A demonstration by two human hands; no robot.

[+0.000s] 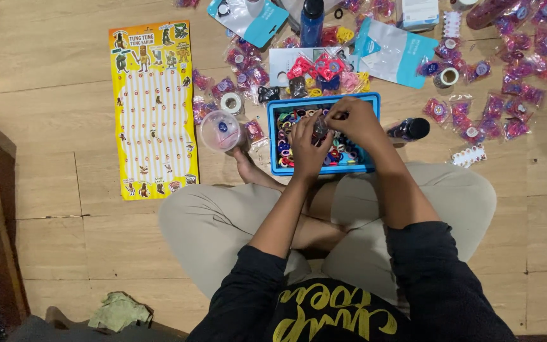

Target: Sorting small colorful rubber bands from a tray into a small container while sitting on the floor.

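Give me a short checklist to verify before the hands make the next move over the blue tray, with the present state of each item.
1. Both hands over the blue tray: ok; left hand and right hand meet above it.
2. Small item pinched between the fingers: ok, but its kind cannot be told.
3. Tray stocked with small colourful bands: ok.
4. Round clear container within reach: ok, it sits just left of the tray.
5. Container lid open or shut: cannot tell.
6. Dark bottle clear of the right forearm: not ok, it lies close beside it.

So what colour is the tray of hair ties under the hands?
Bright blue rectangular plastic tray, clearest in the head view.
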